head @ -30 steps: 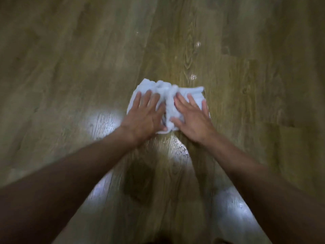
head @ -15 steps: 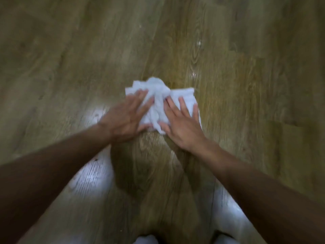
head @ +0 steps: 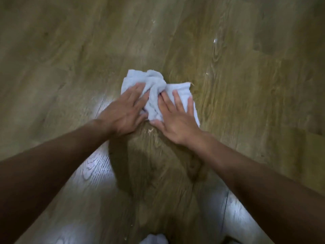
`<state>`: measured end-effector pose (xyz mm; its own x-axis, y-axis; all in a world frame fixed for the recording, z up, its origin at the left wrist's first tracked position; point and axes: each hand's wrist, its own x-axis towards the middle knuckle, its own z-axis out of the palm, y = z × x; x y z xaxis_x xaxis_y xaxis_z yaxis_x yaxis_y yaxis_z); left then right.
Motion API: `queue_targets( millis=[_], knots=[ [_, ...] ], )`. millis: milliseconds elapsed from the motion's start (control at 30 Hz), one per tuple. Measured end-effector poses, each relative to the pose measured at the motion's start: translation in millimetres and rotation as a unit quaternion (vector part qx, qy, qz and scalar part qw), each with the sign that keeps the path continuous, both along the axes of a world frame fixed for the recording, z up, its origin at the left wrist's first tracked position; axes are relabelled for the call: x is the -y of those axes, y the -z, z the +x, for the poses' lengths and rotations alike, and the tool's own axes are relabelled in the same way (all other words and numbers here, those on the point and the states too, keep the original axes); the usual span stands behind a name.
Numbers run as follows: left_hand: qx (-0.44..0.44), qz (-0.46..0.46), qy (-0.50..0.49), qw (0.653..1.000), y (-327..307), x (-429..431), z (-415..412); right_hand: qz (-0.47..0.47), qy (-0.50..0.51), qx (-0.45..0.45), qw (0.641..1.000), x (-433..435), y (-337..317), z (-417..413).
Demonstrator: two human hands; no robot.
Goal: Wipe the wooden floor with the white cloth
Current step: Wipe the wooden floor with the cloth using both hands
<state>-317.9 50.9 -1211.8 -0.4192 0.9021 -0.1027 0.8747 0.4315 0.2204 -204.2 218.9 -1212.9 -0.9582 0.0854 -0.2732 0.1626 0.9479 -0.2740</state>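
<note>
1. The white cloth point(head: 154, 88) lies bunched on the wooden floor point(head: 246, 103), just above the middle of the head view, with a raised ridge of folds running down its centre
2. The left hand point(head: 123, 115) lies palm down on the left part of the cloth; its fingers point(head: 139, 88) are straight and close together, pressing flat on the fabric and gripping nothing
3. The right hand point(head: 175, 124) lies palm down on the right part of the cloth; its fingers point(head: 177, 99) are straight and spread apart, flat on the fabric, with the thumb on the floor at the cloth's near edge
4. The two hands sit just beside each other, with the ridge of folds between them, and both bare forearms reach in from the lower corners
5. A few small white specks point(head: 214, 40) dot the boards beyond the cloth, to the right
6. Bright patches of glare point(head: 95, 166) show on the boards near the left forearm and by the lower right
7. A dark shadow point(head: 149, 166) covers the floor between the forearms
8. A blurred white shape point(head: 154, 239) sits at the bottom edge; what it is cannot be told
</note>
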Motion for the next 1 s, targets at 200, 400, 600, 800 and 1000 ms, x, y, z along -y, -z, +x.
queue_targets(
  millis=[200, 400, 600, 800, 1000],
  knots=[
    [0.016, -0.075, -0.160, 0.984, -9.1, -6.6, -70.4, -0.070, 0.035, 0.047, 0.996, -11.5, -13.8, -93.2],
    [0.036, 0.032, -0.096, 0.994, -10.8, 30.8, -9.1, -0.010, -0.034, -0.022, 0.999, 41.0, -6.4, -21.1],
    [0.021, 0.019, -0.118, 0.993, -8.1, 45.3, -26.5, -0.013, -0.081, -0.001, 0.997, 26.2, -6.5, -61.7],
    [-0.015, 0.001, -0.188, 0.982, -17.2, 9.8, -63.6, -0.008, -0.037, 0.019, 0.999, 19.9, -13.6, -101.0],
    [-0.004, -0.006, -0.136, 0.991, 1.7, 48.2, -26.8, -0.018, -0.042, -0.014, 0.999, 46.1, -1.2, -36.0]
  ],
)
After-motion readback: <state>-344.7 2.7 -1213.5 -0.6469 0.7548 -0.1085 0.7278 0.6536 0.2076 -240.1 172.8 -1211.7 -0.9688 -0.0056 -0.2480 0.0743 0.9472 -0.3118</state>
